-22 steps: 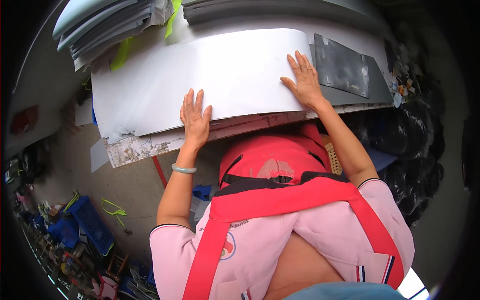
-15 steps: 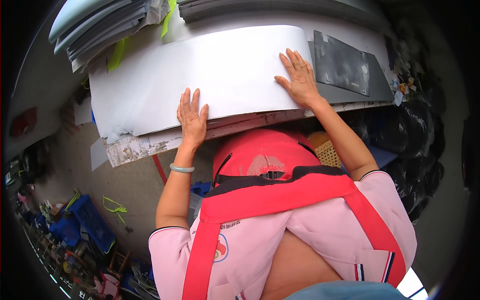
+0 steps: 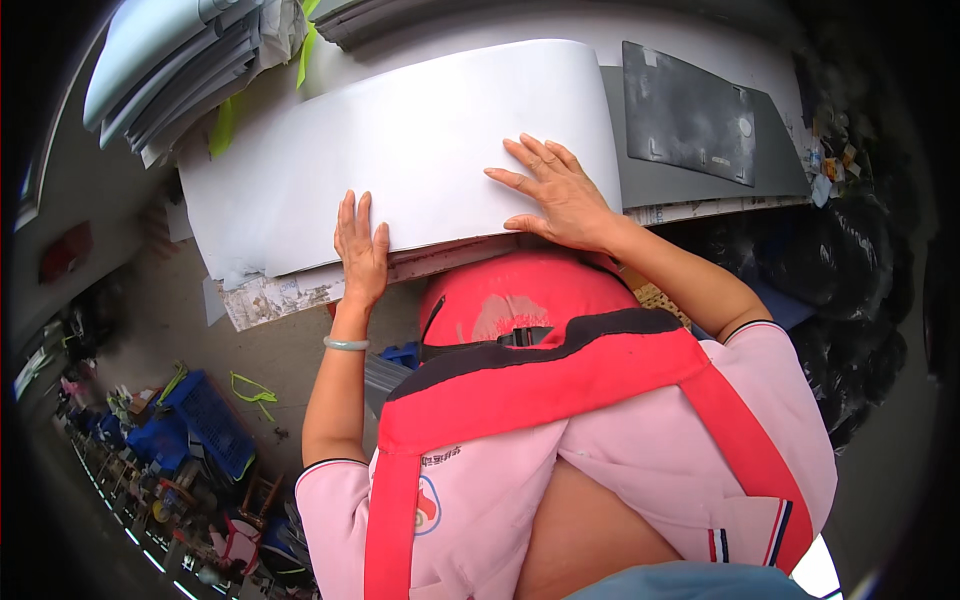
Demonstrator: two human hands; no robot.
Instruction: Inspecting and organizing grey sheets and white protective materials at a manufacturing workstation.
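Worktable (image 3: 285, 297) under white sheet (image 3: 430, 135); left hand (image 3: 361, 250) spread at sheet's edge, right hand (image 3: 562, 202) wide across it.

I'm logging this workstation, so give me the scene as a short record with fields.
Left hand: the left hand lies open at the near edge of the white sheet, holding nothing
Wrist: pale bracelet on the left arm
Right hand: the right hand is open, fingers spread on the white sheet
Right of sheet: scuffed dark panel on a grey sheet
Upper left: stack of sheets
Floor, lower left: blue crate, among clutter
Right side: black bags
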